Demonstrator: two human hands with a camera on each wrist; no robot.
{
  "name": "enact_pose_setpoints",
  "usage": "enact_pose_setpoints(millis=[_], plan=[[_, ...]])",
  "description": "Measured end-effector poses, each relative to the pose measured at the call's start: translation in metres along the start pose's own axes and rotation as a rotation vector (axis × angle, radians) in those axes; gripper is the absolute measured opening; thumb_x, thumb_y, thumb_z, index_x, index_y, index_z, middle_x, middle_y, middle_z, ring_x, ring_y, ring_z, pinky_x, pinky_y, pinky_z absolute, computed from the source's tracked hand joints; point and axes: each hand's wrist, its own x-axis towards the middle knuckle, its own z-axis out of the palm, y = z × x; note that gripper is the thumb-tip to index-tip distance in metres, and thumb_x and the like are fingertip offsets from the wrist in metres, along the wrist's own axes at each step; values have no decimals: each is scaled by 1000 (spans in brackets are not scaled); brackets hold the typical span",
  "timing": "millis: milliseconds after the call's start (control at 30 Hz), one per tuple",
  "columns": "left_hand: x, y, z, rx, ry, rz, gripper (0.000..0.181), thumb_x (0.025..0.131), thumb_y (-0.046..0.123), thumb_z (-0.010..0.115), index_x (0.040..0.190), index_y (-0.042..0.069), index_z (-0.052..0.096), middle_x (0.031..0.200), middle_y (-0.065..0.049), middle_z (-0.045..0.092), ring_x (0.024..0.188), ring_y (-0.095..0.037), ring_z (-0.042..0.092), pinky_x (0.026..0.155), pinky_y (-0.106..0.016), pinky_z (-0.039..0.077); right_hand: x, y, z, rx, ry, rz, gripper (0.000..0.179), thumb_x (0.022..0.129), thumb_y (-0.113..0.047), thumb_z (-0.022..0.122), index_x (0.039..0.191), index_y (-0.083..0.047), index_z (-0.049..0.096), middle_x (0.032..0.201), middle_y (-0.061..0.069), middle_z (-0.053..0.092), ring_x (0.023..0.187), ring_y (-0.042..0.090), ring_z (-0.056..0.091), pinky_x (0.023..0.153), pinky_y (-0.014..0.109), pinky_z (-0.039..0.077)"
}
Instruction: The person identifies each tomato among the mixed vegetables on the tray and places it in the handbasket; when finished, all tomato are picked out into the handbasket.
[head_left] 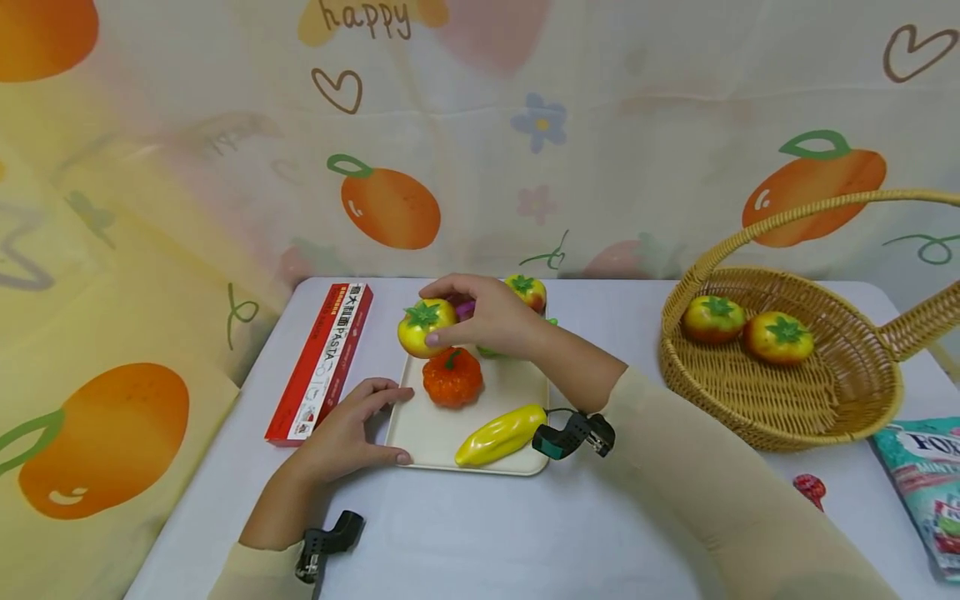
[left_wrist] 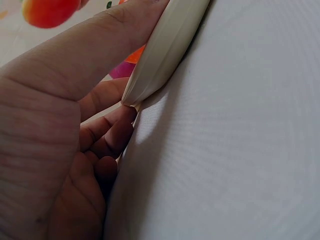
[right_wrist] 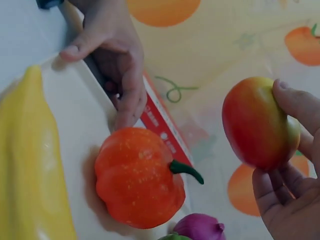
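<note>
My right hand [head_left: 487, 312] grips a yellow-and-red tomato [head_left: 426, 329] with a green leafy top, held above the far left part of a cream tray [head_left: 420, 433]. In the right wrist view, thumb and fingers hold the tomato [right_wrist: 260, 122] from the side. My left hand [head_left: 348, 429] grips the tray's near left corner, thumb at the corner and fingers along the left rim. An orange pumpkin [head_left: 452, 379] and a yellow pepper [head_left: 501, 435] lie on the tray. Behind the right hand, another tomato [head_left: 527, 292] and a purple vegetable [right_wrist: 200, 227] are partly hidden.
A red pasta box [head_left: 321, 362] lies left of the tray. At right stands a wicker basket [head_left: 750, 408] with a tall handle and two tomatoes [head_left: 778, 337] inside. A red-wrapped candy [head_left: 810, 489] and a teal bag [head_left: 926, 492] lie in front of it.
</note>
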Motion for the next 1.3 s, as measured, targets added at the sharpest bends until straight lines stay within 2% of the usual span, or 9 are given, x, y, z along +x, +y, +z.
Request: enact_pose_setpoints(millis=[233, 400, 633, 1067, 1300], plan=[[-1, 1, 0, -1, 2, -19, 86, 69, 42, 101, 145, 20, 68, 142, -2, 56, 133, -23, 51, 113, -56, 48, -17, -6, -3, 63, -6, -11, 55, 87, -26, 93, 137, -20, 70, 131, -8, 66, 114, 21, 61, 98, 32, 56], [-1, 0, -1, 7, 4, -18, 86, 69, 42, 101, 145, 21, 68, 142, -2, 56, 133, -24, 51, 113, -56, 48, -29, -11, -5, 64, 2, -19, 55, 86, -25, 93, 136, -19, 71, 128, -6, 67, 111, 22, 62, 95, 32, 58], [-2, -1, -1, 0, 0, -17, 86, 69, 41, 101, 145, 20, 67, 141, -1, 56, 132, -22, 52, 112, -55, 49, -48, -15, -12, 42, 31, 38, 55, 85, -27, 94, 135, -21, 71, 126, -5, 66, 113, 21, 63, 95, 31, 59], [-1, -1, -1, 7, 4, 7, 87, 68, 38, 103, 145, 18, 67, 140, -1, 56, 131, -22, 52, 111, -54, 49, -80, -6, -36, 74, 36, 60, 58, 83, -20, 94, 136, -19, 70, 131, 0, 64, 120, 25, 60, 96, 35, 60], [-1, -1, 0, -1, 0, 8, 88, 68, 39, 102, 146, 18, 67, 141, -1, 55, 131, -22, 52, 111, -53, 50, -103, 1, -49, 38, 52, 104, 59, 83, -19, 95, 136, -20, 69, 135, -1, 64, 125, 24, 57, 100, 40, 58]])
